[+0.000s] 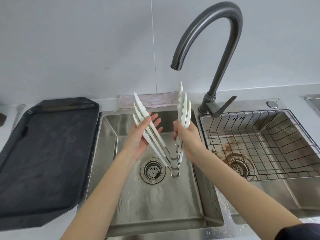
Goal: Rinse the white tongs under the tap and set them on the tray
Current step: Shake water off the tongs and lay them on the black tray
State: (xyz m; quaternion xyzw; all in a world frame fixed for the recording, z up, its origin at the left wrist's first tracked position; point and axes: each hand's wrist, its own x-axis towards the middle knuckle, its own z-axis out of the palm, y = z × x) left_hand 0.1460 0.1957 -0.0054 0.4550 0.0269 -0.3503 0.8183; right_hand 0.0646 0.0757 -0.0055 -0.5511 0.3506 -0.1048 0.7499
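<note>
Several white tongs (pixel 183 108) are stacked together and spread in a V above the left sink basin (pixel 161 201), their joined ends pointing down near the drain (pixel 153 170). My left hand (pixel 142 134) lies against the left arms with the thumb over them and the fingers stretched out. My right hand (pixel 188 135) is closed around the right arms. The curved grey tap (pixel 214 19) ends above and between the tong tips; I cannot tell whether water is running. A dark wet tray (pixel 45 158) rests on the counter to the left.
The right basin holds a wire rack (pixel 259 144) over a rust-stained drain. The tap lever (pixel 223 106) sits between the basins. A folded cloth (pixel 152 101) lies behind the left basin against the wall. Water droplets cover the sink rim.
</note>
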